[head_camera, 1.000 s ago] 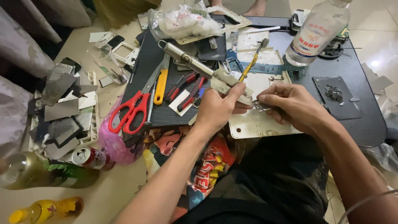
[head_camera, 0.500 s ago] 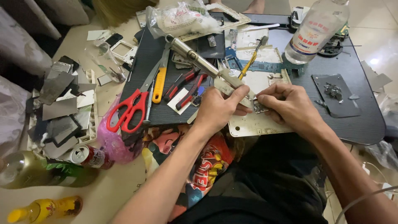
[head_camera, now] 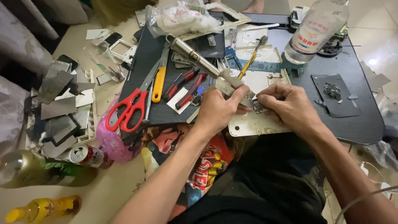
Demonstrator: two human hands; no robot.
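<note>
Over the white plate (head_camera: 257, 124), both hands' fingers clamped: left hand (head_camera: 219, 108) on grey metal tool (head_camera: 199, 58), right hand (head_camera: 286, 105) on small dark chip (head_camera: 260, 108).

A person sat at a low dark table (head_camera: 365, 124), seen from above. The left hand (head_camera: 217, 110) gripped a long metal tool (head_camera: 199, 58) that slanted toward the table's far left corner. The right hand (head_camera: 288, 105) pinched a small circuit board (head_camera: 260, 108) against a white panel (head_camera: 253, 124) at the table's near edge, just beside the tool's tip. Red-handled scissors (head_camera: 128, 108) lay near the left edge, with red pliers (head_camera: 188, 85) beside them. A clear plastic bottle (head_camera: 316, 29) stood toward the far right corner. A drink can (head_camera: 85, 155) lay on the floor to the left.
</note>
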